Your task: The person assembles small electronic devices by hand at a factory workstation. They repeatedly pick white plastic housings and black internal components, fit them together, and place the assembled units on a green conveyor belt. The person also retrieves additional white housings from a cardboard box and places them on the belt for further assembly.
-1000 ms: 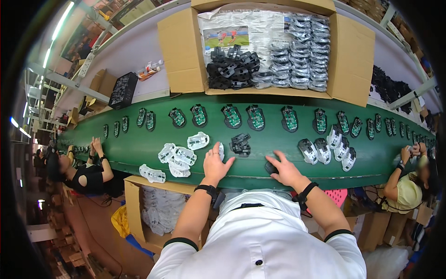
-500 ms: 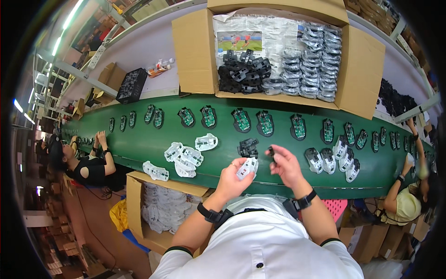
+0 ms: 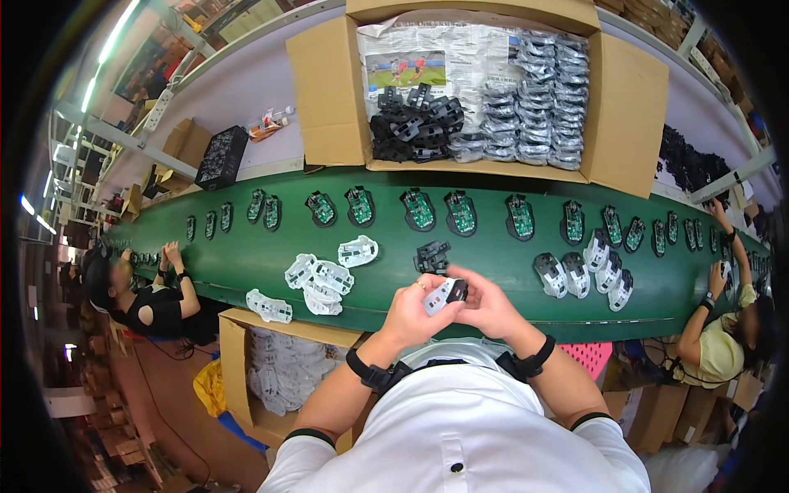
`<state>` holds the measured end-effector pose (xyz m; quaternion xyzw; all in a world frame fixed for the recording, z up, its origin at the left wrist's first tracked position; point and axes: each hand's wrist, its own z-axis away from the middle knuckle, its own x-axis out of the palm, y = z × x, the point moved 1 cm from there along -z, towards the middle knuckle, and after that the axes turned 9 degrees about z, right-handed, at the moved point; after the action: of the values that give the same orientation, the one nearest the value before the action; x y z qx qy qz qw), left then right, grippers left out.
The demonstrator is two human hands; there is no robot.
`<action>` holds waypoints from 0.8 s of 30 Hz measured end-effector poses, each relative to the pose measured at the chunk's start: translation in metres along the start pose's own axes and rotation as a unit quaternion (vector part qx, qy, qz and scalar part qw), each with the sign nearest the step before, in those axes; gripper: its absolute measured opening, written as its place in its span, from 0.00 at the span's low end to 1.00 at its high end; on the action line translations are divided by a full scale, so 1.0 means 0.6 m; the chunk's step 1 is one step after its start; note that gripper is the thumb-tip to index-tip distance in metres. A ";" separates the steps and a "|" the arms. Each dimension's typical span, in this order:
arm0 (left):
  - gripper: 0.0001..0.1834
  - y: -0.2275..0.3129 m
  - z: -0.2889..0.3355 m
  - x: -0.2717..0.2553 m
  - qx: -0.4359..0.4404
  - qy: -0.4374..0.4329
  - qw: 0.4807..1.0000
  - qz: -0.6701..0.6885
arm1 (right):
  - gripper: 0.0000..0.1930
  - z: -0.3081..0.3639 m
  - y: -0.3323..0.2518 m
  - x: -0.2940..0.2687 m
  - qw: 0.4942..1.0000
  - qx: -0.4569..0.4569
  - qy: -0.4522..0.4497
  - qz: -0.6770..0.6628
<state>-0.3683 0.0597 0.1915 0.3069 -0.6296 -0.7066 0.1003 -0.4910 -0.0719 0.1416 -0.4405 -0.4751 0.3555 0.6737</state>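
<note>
Over the near edge of the green work surface (image 3: 394,305), my left hand (image 3: 411,319) grips a white computer mouse shell (image 3: 439,299) with small dark openings. My right hand (image 3: 486,309) is closed around a small black plastic part (image 3: 459,290), held against the shell's right end; its fingertips are partly hidden. Just beyond my hands lies a pile of black plastic parts (image 3: 431,256). Loose white shells (image 3: 332,276) are heaped to the left. On the right rest several white shells with black parts fitted (image 3: 578,274).
A row of mouse bases with green circuit boards (image 3: 462,214) runs along the surface. Behind it, an open cardboard box (image 3: 625,115) holds black parts and wrapped stacks. Another box (image 3: 236,361) with bagged pieces stands below left. Co-workers sit at left (image 3: 156,308) and right (image 3: 707,349).
My right hand has moved left and brought the black part from beside the shell to its right end. The head view has shifted slightly.
</note>
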 end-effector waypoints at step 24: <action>0.28 -0.131 -0.093 -0.014 -0.022 0.165 0.973 -0.160 | 0.15 -0.046 0.072 -0.150 0.935 0.165 0.181 0.258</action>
<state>-0.3110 0.0325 0.1184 0.5139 -0.5312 -0.6669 0.0951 -0.4938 -0.1441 0.0677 -0.4871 -0.1496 0.5050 0.6967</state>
